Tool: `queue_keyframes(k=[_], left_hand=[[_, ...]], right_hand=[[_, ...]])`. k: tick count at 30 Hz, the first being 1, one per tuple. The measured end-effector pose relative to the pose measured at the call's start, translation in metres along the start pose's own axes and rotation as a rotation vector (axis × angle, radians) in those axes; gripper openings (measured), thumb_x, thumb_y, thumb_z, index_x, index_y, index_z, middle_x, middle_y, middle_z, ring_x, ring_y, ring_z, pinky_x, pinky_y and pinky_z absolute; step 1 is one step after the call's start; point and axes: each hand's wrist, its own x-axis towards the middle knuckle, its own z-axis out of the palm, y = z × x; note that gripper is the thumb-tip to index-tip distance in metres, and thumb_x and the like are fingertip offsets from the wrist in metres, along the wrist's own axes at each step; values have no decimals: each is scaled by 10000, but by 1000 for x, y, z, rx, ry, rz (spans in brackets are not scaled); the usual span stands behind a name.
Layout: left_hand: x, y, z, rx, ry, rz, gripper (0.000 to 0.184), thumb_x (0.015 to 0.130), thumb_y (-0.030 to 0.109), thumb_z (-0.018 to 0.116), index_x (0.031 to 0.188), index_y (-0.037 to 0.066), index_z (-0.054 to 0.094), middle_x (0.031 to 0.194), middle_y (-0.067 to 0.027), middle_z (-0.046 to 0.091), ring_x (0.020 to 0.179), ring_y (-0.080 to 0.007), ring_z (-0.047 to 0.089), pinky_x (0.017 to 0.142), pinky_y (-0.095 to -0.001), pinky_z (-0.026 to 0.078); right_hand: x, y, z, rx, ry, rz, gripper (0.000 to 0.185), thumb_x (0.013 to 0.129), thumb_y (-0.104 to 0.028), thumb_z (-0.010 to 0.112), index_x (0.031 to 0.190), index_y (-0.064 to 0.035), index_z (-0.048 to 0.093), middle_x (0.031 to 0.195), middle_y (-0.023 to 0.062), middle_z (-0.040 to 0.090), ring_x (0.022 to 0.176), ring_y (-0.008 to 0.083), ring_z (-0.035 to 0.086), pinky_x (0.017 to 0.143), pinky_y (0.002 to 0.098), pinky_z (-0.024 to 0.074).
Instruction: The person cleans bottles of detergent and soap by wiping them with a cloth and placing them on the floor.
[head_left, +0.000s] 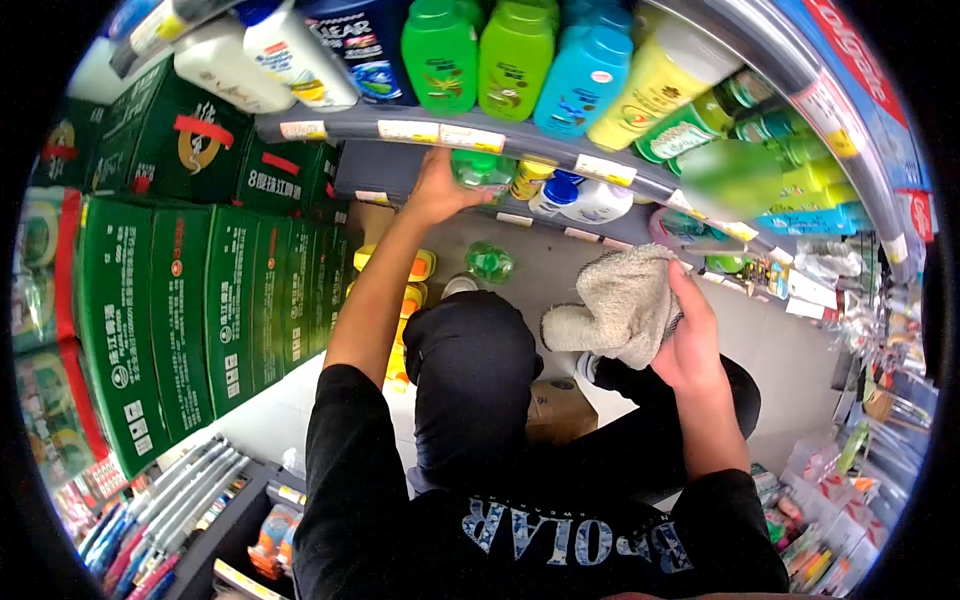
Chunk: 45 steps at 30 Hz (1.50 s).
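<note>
My left hand (440,192) reaches to the lower shelf and is closed around a transparent green bottle (487,172) with a green cap. A yellow container (530,180) and a blue-capped white bottle (556,192) stand just right of it. Below, on the floor by my shoe, is a second transparent green bottle (490,262). Off to the right, my right hand (692,335) grips a bunched grey-beige cloth (625,305), held in the air above my leg. Part of the cloth hides the fingers.
Above runs a shelf edge (450,133) with price tags, carrying several shampoo bottles (440,60). Green cartons (165,320) are stacked on the left. A cardboard box (562,410) sits on the floor between my legs. Yellow-orange items (408,300) stand beside my left knee.
</note>
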Motion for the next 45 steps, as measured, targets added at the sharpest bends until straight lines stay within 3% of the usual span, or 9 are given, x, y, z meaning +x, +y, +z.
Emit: queue_keyframes(k=[6,11,18,22,27,30,35,39,45], left_hand=[[-47,28,0,51,-14,-217,920,662,292,904,1402,26,425,1303,-263,601,1245,-436,556,1033,-482,460],[-84,29,-5,197,89,152,851,657,228,867,1400,70,482,1327,-196,606,1236,-390,578,1066,-466,459],[-99,194,-57,96,137,688,869,614,314,937,1287,23,472,1180,-199,636,1024,-318,668,877,-431,546],[-116,271,-20,-610,30,313,1017,715,238,918,1431,63,217,1309,-173,488,1122,-292,602,910,-436,554],[-93,259,49,-908,27,148,872,752,253,840,1434,53,335,1245,-153,552,1095,-263,601,956,-420,512],[-96,275,65,-1030,-9,38,789,743,193,796,1400,21,394,1211,-160,590,1088,-279,612,965,-420,507],[-100,267,53,-1162,-202,-3,674,758,257,728,1314,-22,470,1126,-169,652,987,-315,681,898,-451,569],[-98,256,53,-1275,-299,21,676,774,160,683,1361,-22,401,1174,-195,615,1059,-307,653,950,-440,541],[-104,267,47,-1061,-268,81,766,751,126,794,1382,27,372,1228,-179,592,1106,-269,627,976,-396,508]], right_hand=[[-17,-10,-6,78,-74,11,502,1059,-359,428,1373,28,483,1302,178,610,1193,297,620,1040,454,491],[-33,-18,-13,115,-104,-4,482,1060,-368,426,1356,3,510,1278,174,639,1165,304,644,1024,457,511],[-47,-38,-13,394,-334,-235,450,1063,-327,441,1357,4,522,1264,156,652,1157,280,642,1025,430,499],[-38,-24,-25,1,-481,-510,468,1056,-300,468,1421,-7,469,1335,136,598,1241,275,574,1067,406,432],[-68,-52,3,-945,-329,-1214,651,1011,-270,556,1532,18,293,1542,241,330,1434,351,354,1165,418,293],[-47,-57,-19,-1090,-387,-1141,626,1021,-266,542,1525,19,305,1523,258,354,1422,362,370,1158,401,306],[-33,-32,-14,-389,-417,-613,581,1045,-312,528,1491,26,374,1486,193,426,1365,259,427,1134,391,341],[-38,-41,-10,-863,-378,-1008,610,986,-257,638,1475,30,413,1501,194,405,1378,284,423,1128,393,345],[-39,-50,-12,-953,-466,-965,581,879,-320,772,1337,-9,595,1469,232,442,1354,337,466,1104,415,381]])
